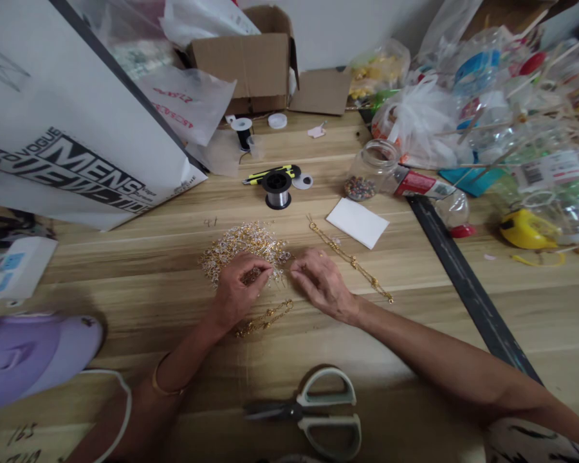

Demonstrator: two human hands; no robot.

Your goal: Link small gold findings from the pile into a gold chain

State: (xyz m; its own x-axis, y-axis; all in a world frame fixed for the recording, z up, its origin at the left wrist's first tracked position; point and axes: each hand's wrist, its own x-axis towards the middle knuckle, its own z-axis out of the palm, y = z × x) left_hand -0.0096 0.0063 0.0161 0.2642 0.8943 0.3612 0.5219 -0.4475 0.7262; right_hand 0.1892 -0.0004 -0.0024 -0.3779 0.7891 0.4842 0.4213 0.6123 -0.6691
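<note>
My left hand (pixel 241 286) rests at the front edge of a pile of small gold and clear beads (pixel 241 247), thumb and index finger closed together. Whatever lies between those fingertips is too small to make out. To its right, my right hand (pixel 321 283) is also closed in a pinch, its fingertips facing the left ones across a short gap; what it grips cannot be told. A gold chain (pixel 265 319) lies on the wooden table (pixel 183 360) just below the hands. Another gold chain with beads (pixel 352 260) stretches diagonally beyond my right hand.
White-handled scissors (pixel 313 411) lie in front of me. Behind the beads stand a wire spool (pixel 276 190), a yellow-black cutter (pixel 260 173) and a bead jar (pixel 369 170), near folded white paper (pixel 358 222). A purple iron (pixel 38 357) sits left; plastic bottles (pixel 492 122) crowd the right.
</note>
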